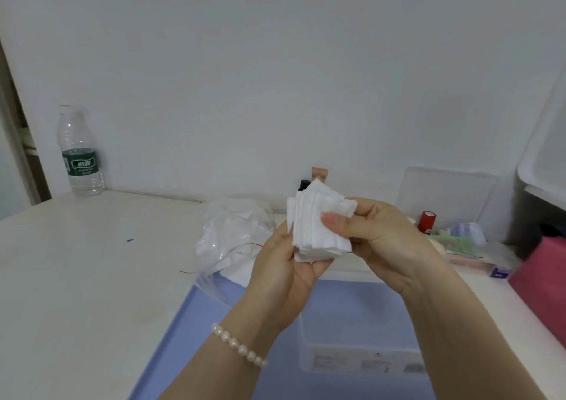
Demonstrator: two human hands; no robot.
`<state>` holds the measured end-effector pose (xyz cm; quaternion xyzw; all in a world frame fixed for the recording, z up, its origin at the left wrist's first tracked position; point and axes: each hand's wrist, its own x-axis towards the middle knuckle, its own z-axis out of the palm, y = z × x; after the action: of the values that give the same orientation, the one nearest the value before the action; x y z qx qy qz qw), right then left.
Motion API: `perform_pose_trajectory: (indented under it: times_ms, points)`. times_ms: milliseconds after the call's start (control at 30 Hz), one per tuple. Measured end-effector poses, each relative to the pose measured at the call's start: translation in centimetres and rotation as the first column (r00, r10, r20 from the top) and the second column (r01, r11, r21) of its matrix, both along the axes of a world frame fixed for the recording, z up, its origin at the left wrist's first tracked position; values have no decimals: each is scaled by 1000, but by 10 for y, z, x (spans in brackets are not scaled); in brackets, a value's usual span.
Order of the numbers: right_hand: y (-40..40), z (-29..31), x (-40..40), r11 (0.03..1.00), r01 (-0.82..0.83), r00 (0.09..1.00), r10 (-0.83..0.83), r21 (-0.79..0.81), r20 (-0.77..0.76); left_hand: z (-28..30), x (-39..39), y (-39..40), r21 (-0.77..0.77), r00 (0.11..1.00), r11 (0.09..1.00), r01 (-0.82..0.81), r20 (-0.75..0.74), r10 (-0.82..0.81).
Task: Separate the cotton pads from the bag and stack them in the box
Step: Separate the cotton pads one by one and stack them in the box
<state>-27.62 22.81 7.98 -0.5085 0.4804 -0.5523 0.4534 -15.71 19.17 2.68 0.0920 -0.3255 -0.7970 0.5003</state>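
A fanned bunch of white square cotton pads point(315, 225) is held up above the table. My left hand point(284, 274) cups the bunch from below and behind. My right hand point(379, 234) pinches its right side, thumb on the front pad. The clear plastic bag point(232, 234) with more white pads lies on the table to the left, a thin red strip across it. Below my hands stands the clear plastic box point(355, 323) on a light blue mat point(199, 317); I cannot tell what is inside it.
An empty water bottle point(80, 151) stands at the back left by the wall. At the back right are a clear organiser point(447, 194), a red roll point(427, 220), small packets and a pink cloth point(542, 280). A white drawer unit point(545, 167) rises at the far right.
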Motion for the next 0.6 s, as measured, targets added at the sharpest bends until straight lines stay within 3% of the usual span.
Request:
perform_pose_trajectory:
  times_ms: [367, 433, 500, 600]
  points:
    - [1, -1, 10, 979, 177, 978, -186, -97, -96, -1, 0, 1, 94, 996, 992, 82, -40, -79]
    - [0, -3, 13, 956, 233, 920, -277, -179, -279, -1, 0, 0, 97, 996, 992, 82, -51, -77]
    - [-1, -6, 15, 932, 235, 796, -348, -277, -496, -2, 0, 0, 84, 995, 993, 86, -57, -82]
    - [-1, -7, 14, 936, 162, 709, -330, -312, -623, -4, 1, -1, 75, 996, 993, 85, -41, -83]
